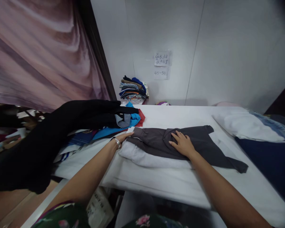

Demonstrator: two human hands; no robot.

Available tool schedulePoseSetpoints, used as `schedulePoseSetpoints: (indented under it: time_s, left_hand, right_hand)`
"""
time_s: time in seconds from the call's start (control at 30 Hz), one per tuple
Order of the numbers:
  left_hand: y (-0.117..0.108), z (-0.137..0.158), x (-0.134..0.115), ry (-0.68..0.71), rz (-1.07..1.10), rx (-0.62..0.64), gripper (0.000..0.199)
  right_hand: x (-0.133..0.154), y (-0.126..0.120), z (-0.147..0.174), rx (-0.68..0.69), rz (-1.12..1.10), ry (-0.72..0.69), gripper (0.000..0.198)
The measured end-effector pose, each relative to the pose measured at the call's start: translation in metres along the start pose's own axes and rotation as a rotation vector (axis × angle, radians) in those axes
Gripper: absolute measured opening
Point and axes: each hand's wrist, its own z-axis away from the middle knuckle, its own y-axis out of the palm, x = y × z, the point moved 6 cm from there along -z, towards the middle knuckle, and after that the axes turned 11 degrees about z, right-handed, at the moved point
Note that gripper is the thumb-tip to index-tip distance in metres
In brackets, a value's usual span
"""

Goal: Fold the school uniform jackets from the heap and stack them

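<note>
A dark grey garment (154,139) lies stretched sideways across the white-covered table, with a narrow end reaching toward the lower right. Beneath it, a white cloth (152,158) shows along the near side. My left hand (123,138), with a silvery bracelet at the wrist, is closed on the grey garment's left end; its thumb is partly hidden. On the middle of the garment rests my right hand (182,145), palm down and fingers spread, beside a few wrinkles in the fabric.
A black garment (68,126) drapes over piled clothes and off the table's left side. Stacked folded clothes (133,90) stand by the wall. White (249,126) and navy (268,161) garments lie at right. Handwritten paper signs (162,58) are on the wall; a pinkish curtain (42,47) hangs left.
</note>
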Motion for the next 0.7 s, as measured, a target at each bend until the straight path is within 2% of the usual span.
schedulePoseSetpoints:
  time_s: [0.1, 0.2, 0.27, 0.37, 0.53, 0.7]
  left_hand:
    - [0.003, -0.001, -0.002, 0.004, 0.012, 0.045, 0.052]
    - [0.006, -0.001, -0.017, 0.175, -0.061, 0.034, 0.062]
    - [0.010, 0.003, -0.030, 0.299, -0.080, 0.018, 0.063]
    - [0.021, 0.014, -0.048, 0.386, -0.061, 0.022, 0.061]
    - [0.060, 0.038, -0.078, 0.441, -0.091, 0.061, 0.063]
    - [0.116, 0.052, -0.110, 0.581, -0.287, 0.072, 0.057]
  right_hand:
    - [0.001, -0.005, 0.002, -0.045, -0.006, -0.006, 0.060]
    - [0.005, -0.012, 0.004, -0.080, -0.007, -0.050, 0.055]
    - [0.007, -0.012, 0.004, -0.037, -0.027, -0.085, 0.051]
    - [0.009, -0.012, 0.003, 0.028, -0.068, -0.098, 0.050]
    - [0.010, -0.015, 0.004, 0.026, -0.083, -0.098, 0.049]
    - [0.009, -0.017, 0.004, 0.011, -0.082, -0.107, 0.049]
